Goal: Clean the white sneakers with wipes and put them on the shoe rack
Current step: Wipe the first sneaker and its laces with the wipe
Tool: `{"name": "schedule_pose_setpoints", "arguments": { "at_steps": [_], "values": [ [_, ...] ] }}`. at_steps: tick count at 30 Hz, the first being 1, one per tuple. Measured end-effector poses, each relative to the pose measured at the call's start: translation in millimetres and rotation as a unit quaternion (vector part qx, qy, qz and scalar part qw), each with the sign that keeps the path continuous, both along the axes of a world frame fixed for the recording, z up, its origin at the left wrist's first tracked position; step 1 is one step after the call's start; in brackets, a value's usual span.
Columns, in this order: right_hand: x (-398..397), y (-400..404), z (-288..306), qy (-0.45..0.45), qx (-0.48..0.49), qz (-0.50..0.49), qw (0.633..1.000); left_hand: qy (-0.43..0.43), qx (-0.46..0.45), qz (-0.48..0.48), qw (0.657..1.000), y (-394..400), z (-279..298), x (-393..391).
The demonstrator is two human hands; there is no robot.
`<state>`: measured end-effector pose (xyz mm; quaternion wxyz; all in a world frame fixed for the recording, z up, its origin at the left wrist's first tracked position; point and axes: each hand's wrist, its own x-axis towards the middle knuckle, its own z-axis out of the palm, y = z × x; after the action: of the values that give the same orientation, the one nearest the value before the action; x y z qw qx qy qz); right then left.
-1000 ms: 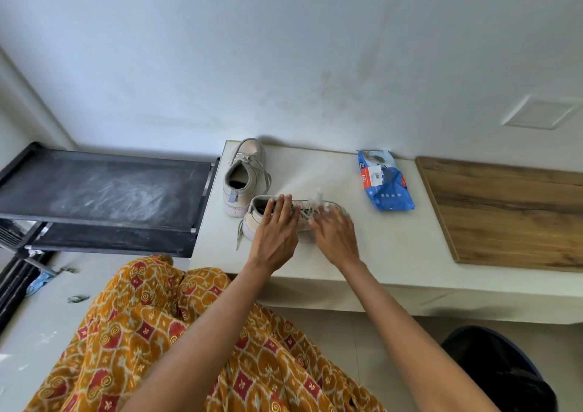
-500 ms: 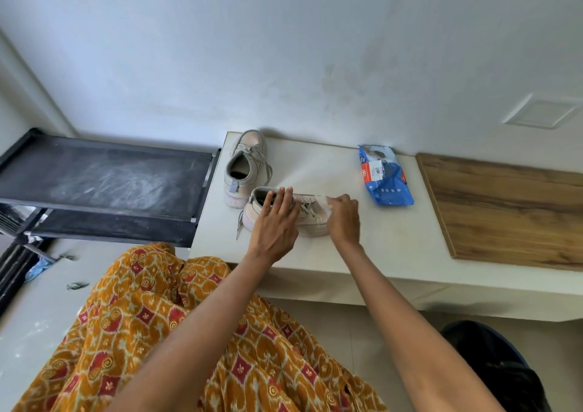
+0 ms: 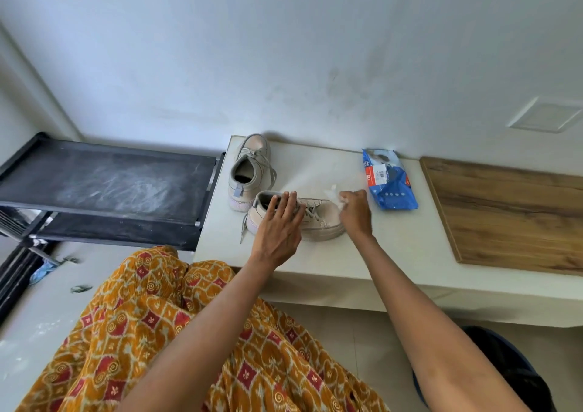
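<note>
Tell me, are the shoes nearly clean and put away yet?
Not yet. Already out: the blue wipes pack. In hand: the left hand steadies the near sneaker while the right hand wipes its toe with a wipe. Left: the far sneaker, then both onto the black shoe rack.

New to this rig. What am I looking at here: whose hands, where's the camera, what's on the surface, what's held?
There is no machine here: a person works with bare hands, and the single camera sits on their head, looking forward and down. That is why you see two forearms and a patterned orange garment below.

On the white ledge lie two white sneakers. The left hand rests with straight fingers on the near sneaker, steadying it. The right hand pinches a white wipe at that shoe's toe. The far sneaker stands behind, untouched. A blue wipes pack lies to the right, beside a wooden board. The black shoe rack stands to the left.
</note>
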<state>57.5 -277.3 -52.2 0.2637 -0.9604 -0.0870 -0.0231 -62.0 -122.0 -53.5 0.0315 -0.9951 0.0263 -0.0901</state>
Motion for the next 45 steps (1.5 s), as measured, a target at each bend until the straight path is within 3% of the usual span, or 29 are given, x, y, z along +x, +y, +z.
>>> {"name": "schedule_pose_setpoints", "arguments": {
  "at_steps": [2,7,9,14,21,23,27,30,33,38,41,45],
  "values": [
    [-14,14,-13,0.005,-0.016,0.044,0.999,-0.005,0.009,0.011,1.0,-2,-1,0],
    [-49,-12,-23,-0.111,-0.047,0.186,0.975,-0.009,0.012,0.006,1.0,-2,-5,2],
    [-43,-26,-17,-0.127,-0.069,0.197,0.97,-0.008,0.007,0.0,1.0,-1,-5,2],
    [-17,-11,-9,-0.082,-0.061,0.092,0.991,-0.002,-0.006,0.004,1.0,-1,-6,4],
    [-2,21,3,-0.019,0.091,-0.091,0.992,-0.028,0.025,0.004,0.999,1,-7,2],
    [-10,37,1,-0.023,0.099,-0.051,0.994,-0.041,0.025,0.006,0.999,0,-10,4],
    [-28,41,-13,-0.099,-0.014,0.165,0.981,-0.05,0.031,0.009,0.998,1,-15,5],
    [-14,17,-11,-0.14,-0.116,0.137,0.974,-0.056,0.035,0.0,0.998,3,-13,4],
    [3,10,1,-0.085,-0.154,0.09,0.98,-0.055,0.026,-0.001,0.998,2,-10,3],
    [-5,52,24,-0.071,0.011,0.168,0.983,-0.039,0.014,0.001,0.999,1,-6,3],
    [-18,48,11,-0.091,-0.07,0.239,0.964,-0.035,0.022,-0.008,0.999,2,-6,3],
    [-10,18,8,-0.093,-0.186,0.167,0.964,-0.033,0.01,-0.006,0.999,3,-3,3]
  ]
}}
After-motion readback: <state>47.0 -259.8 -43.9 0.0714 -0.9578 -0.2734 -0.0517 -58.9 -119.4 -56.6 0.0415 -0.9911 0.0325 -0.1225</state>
